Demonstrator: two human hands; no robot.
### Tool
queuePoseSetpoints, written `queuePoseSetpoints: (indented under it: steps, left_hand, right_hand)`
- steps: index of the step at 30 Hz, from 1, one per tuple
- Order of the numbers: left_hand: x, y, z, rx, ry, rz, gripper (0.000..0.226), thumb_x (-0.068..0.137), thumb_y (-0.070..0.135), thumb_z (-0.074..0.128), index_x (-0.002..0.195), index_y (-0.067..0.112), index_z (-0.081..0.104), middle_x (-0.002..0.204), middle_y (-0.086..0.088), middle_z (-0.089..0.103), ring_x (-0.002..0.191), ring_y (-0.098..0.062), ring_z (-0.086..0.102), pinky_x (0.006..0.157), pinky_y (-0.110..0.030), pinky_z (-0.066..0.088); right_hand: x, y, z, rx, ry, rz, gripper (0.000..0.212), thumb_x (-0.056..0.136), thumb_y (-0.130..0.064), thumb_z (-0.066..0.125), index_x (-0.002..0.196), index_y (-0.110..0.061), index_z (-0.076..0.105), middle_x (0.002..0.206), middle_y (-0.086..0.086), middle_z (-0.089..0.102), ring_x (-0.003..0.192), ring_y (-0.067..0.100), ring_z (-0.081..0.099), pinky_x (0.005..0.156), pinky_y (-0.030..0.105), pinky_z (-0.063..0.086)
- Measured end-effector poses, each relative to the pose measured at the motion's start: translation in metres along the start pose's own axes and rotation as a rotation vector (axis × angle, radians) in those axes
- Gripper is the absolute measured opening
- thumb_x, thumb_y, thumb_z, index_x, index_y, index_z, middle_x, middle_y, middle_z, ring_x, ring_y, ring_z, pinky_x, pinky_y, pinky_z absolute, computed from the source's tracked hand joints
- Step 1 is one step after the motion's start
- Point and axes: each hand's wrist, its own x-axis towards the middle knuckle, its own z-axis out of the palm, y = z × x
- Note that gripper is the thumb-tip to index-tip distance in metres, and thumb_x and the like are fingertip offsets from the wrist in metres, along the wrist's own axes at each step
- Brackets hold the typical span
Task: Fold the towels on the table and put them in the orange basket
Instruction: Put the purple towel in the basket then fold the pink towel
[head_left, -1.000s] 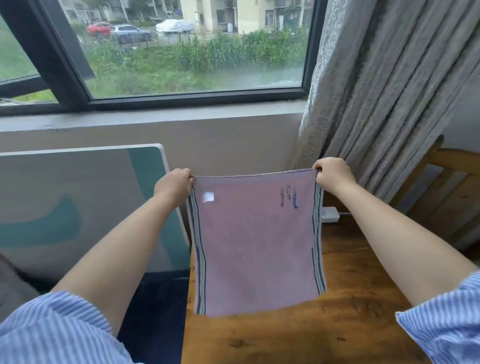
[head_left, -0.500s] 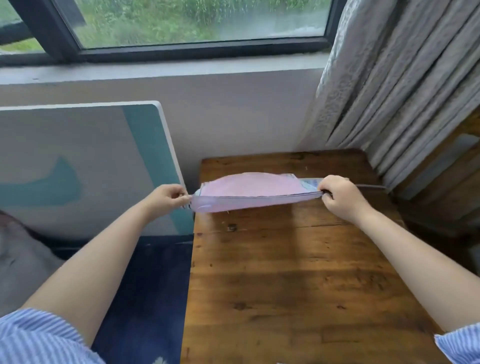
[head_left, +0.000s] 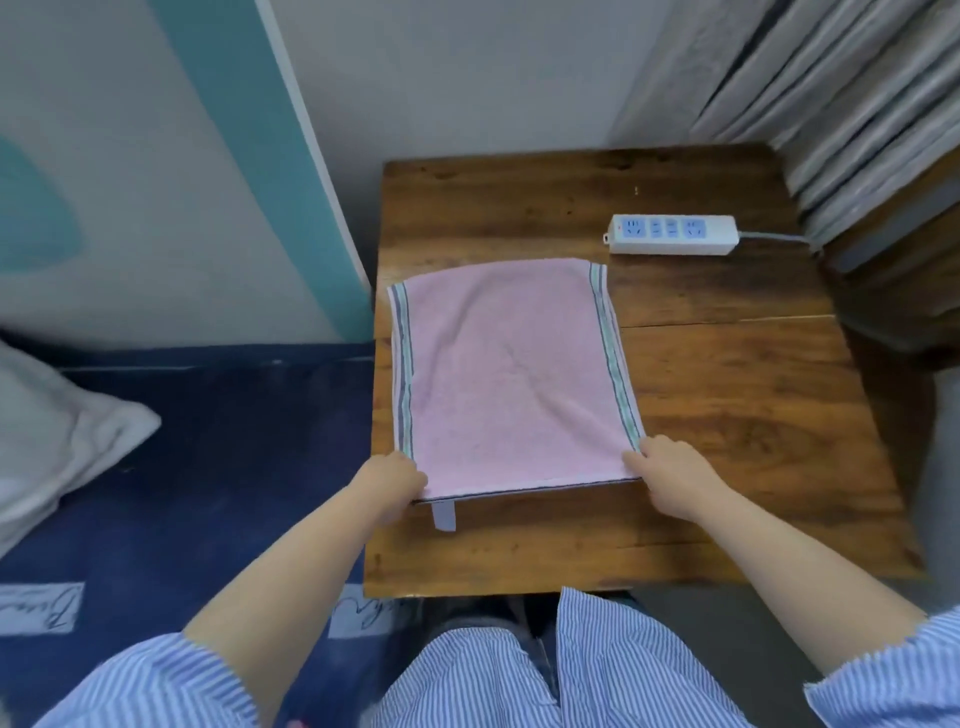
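The wooden table fills the right half of the view, with a grey curtain hanging past its far right corner and a panel painted white and teal leaning at the left. A pink towel with striped side borders lies flat on the left part of the table, folded double, a small white tag poking out at its near edge. The left hand pinches the near left corner of the towel; the right hand grips the near right corner. A white power strip lies on the far right part of the table, apart from the towel.
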Motion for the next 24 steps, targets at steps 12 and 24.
queuePoseSetpoints:
  steps: [12,24]
  left_hand:
    - [0.012,0.000,0.008,-0.088,-0.120,-0.045,0.030,0.087,0.004,0.038,0.115,0.009,0.050,0.117,-0.009,0.053,0.104,-0.027,0.054,0.075,-0.032,0.042]
    - [0.097,-0.093,-0.101,-1.218,0.431,-0.720,0.030,0.096,0.023,0.038,0.112,0.001,0.051,0.113,-0.019,0.057,0.098,-0.034,0.056,0.072,-0.032,0.042]
  right_hand:
    - [0.017,-0.029,-0.007,-0.117,-0.180,0.055,0.028,0.087,-0.013,0.041,0.112,-0.014,0.054,0.116,0.008,0.054,0.106,0.024,0.050,0.088,0.032,0.038]
    - [0.144,0.041,-0.120,0.937,0.281,0.560,0.037,0.090,-0.016,0.048,0.124,-0.002,0.041,0.122,0.019,0.052,0.106,0.033,0.053,0.073,0.032,0.042]
